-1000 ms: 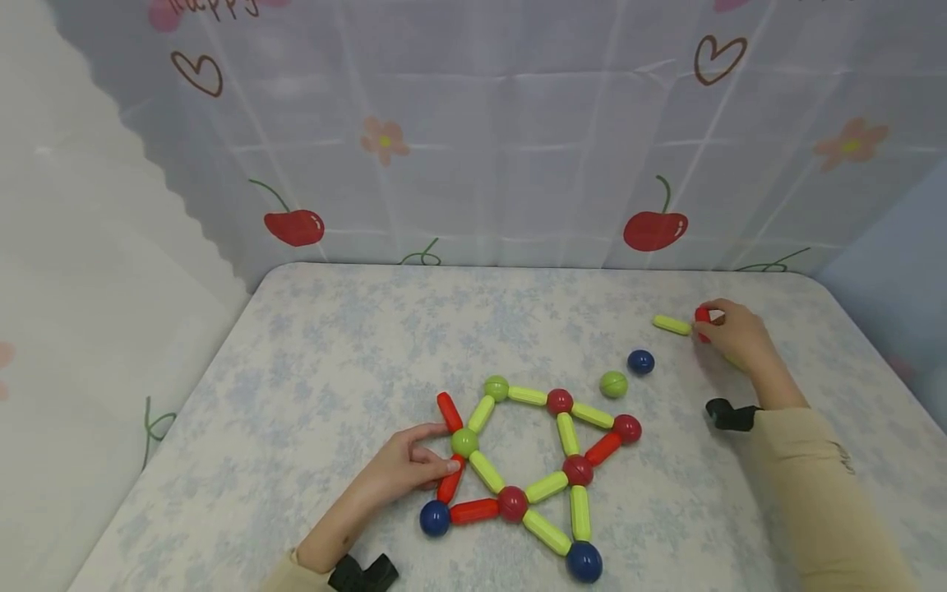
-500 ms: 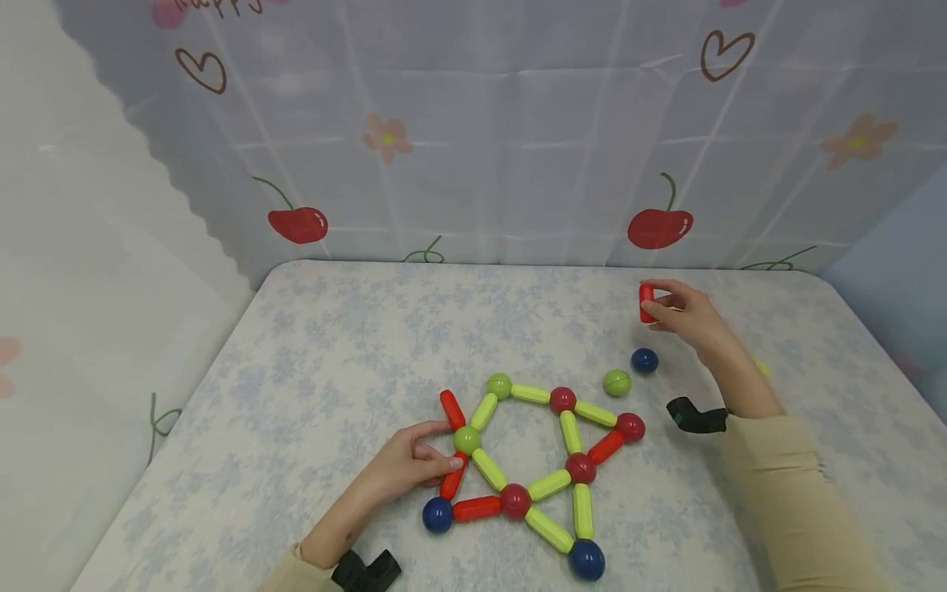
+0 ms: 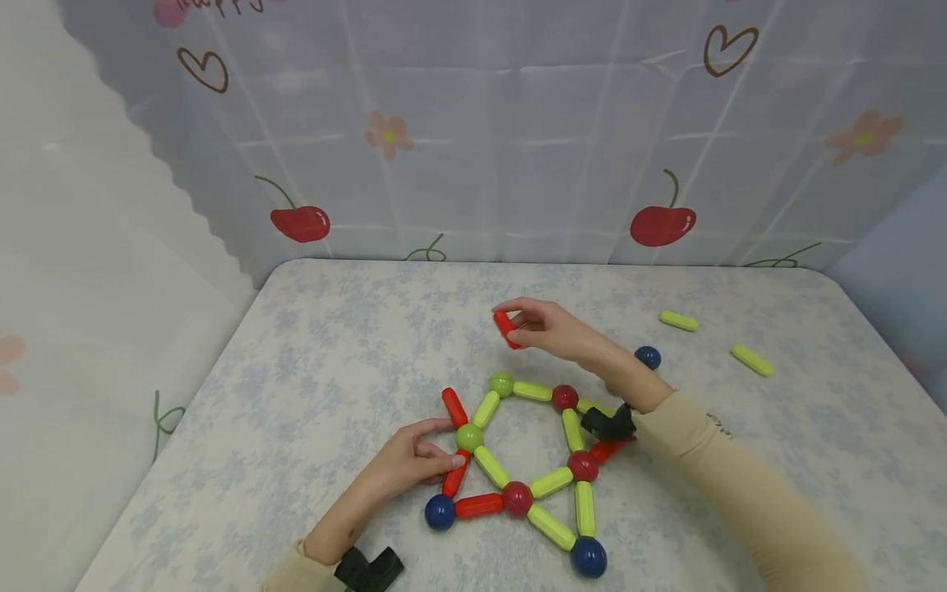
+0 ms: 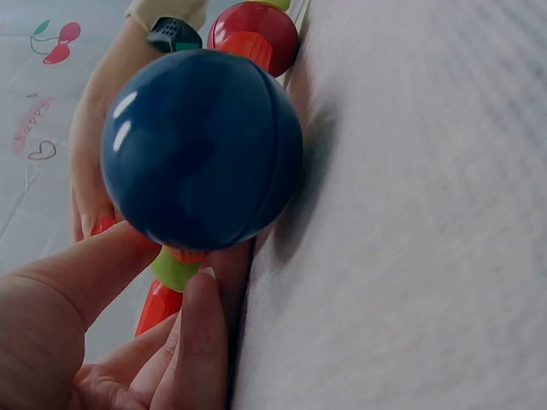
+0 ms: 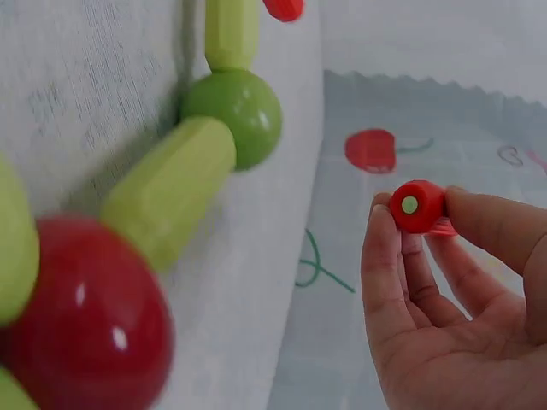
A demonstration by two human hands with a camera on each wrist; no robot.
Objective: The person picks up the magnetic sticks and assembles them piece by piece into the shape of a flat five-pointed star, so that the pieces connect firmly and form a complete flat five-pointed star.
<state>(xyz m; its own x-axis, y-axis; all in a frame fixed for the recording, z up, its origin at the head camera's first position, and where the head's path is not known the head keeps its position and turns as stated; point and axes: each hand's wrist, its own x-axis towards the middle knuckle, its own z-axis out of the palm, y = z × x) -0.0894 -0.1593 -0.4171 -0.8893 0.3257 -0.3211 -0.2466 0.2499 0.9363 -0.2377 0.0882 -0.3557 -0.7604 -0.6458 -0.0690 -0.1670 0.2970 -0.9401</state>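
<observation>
My right hand (image 3: 551, 329) pinches a loose red magnetic rod (image 3: 506, 329) above the table, beyond the far side of the ball-and-rod figure. In the right wrist view the rod's round end (image 5: 417, 206) shows a pale disc, held between thumb and fingertips. My left hand (image 3: 407, 456) is at the figure's left side, its thumb and fingers gripping the red rod (image 3: 455, 477) between a green ball (image 3: 469, 437) and a blue ball (image 3: 440, 511). Another red rod (image 3: 454, 406) sticks out from that green ball. In the left wrist view the blue ball (image 4: 202, 149) partly hides the grip.
Yellow-green rods (image 3: 491, 467) and red balls (image 3: 518, 499) form the rest of the flat figure, with a second blue ball (image 3: 588, 557) at its near corner. Two loose yellow-green rods (image 3: 678, 321) and a loose blue ball (image 3: 648, 357) lie at right. The right forearm covers part of the figure.
My right hand has lifted the red rod from the right side of the table and carried it left, past the loose balls. The left hand keeps its grip.
</observation>
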